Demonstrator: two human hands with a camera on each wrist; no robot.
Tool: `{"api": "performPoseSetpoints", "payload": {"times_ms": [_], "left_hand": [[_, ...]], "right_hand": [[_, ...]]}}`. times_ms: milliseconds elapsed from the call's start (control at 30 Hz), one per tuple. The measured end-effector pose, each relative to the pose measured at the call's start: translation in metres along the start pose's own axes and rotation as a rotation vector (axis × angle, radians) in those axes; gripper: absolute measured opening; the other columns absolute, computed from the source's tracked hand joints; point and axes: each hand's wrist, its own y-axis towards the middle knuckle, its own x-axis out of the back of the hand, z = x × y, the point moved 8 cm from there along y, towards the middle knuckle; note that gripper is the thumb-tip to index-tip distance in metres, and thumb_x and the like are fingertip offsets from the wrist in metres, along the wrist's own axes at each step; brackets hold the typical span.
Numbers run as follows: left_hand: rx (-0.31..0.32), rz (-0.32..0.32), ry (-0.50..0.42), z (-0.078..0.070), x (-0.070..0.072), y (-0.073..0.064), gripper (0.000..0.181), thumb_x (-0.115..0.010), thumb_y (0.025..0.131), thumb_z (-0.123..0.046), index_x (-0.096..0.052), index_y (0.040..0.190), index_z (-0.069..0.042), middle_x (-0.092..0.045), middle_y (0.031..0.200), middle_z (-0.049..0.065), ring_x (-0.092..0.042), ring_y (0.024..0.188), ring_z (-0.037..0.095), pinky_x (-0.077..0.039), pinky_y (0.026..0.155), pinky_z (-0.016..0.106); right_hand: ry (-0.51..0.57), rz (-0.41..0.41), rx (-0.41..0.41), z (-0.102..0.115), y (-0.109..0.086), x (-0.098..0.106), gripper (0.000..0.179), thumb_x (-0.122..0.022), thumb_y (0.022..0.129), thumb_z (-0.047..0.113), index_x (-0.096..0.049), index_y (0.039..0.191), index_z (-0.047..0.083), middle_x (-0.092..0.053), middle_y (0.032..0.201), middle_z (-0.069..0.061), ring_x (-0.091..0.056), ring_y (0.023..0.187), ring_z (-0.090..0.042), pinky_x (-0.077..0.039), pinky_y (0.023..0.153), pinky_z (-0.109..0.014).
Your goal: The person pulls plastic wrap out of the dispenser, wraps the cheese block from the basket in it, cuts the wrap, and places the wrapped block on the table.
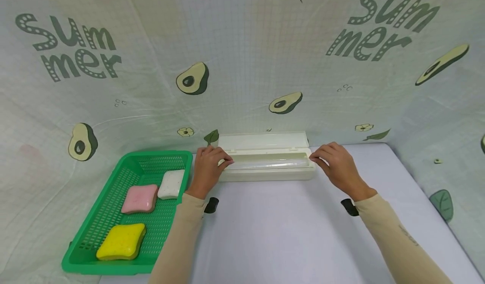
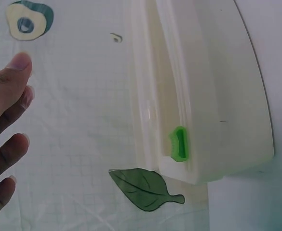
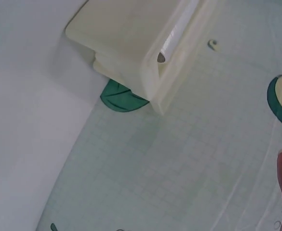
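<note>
A long cream-white cling film dispenser stands at the back of the table. Its lid is raised, and a shiny film roll lies inside. In the left wrist view a green slider sits near one end. My left hand overlaps the dispenser's left end in the head view, thumb and index fingertips meeting. At the right end my right hand is posed alike, its fingertips beside the corner. I cannot tell whether clear film lies between the fingertips of either hand.
On the left stands a green basket holding a pink sponge-like block, a white speckled block and a yellow block. A cloth printed with avocados hangs behind the white table.
</note>
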Motion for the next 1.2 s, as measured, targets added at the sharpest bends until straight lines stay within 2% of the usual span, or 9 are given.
{"api": "performPoseSetpoints", "payload": {"times_ms": [200,467,733,1200], "left_hand": [[0.020,0.019,-0.022,0.002,0.000,0.000,0.009,-0.088,0.084,-0.020,-0.082,0.088,-0.014,-0.075,0.085,-0.001,-0.063,0.090,0.024,-0.045,0.094,0.049],[0.041,0.088,-0.051,0.003,-0.008,-0.002,0.009,-0.088,0.085,-0.021,-0.083,0.090,-0.016,-0.075,0.085,-0.003,-0.062,0.089,0.022,-0.045,0.097,0.049],[0.003,0.029,-0.032,-0.002,0.001,-0.001,0.010,-0.089,0.083,-0.021,-0.084,0.089,-0.016,-0.074,0.082,-0.003,-0.062,0.088,0.022,-0.046,0.095,0.049],[-0.020,-0.010,-0.010,-0.009,0.018,0.001,0.011,-0.090,0.082,-0.021,-0.083,0.088,-0.016,-0.074,0.082,-0.002,-0.064,0.088,0.023,-0.047,0.095,0.050]], "right_hand": [[-0.006,-0.009,0.005,0.000,-0.001,0.001,0.029,-0.089,0.071,-0.012,-0.076,0.090,0.006,-0.072,0.086,-0.005,-0.062,0.086,-0.028,-0.051,0.073,-0.046],[-0.012,0.030,0.025,-0.001,-0.008,-0.003,0.028,-0.090,0.070,-0.011,-0.077,0.089,0.005,-0.072,0.085,-0.006,-0.062,0.084,-0.027,-0.052,0.073,-0.046],[0.001,0.022,0.035,0.002,-0.009,0.006,0.032,-0.090,0.067,-0.013,-0.077,0.090,0.005,-0.073,0.087,-0.006,-0.062,0.084,-0.027,-0.052,0.074,-0.046],[-0.003,0.013,0.059,0.010,-0.002,0.021,0.033,-0.091,0.066,-0.013,-0.077,0.090,0.005,-0.073,0.086,-0.006,-0.063,0.084,-0.026,-0.052,0.073,-0.044]]}}
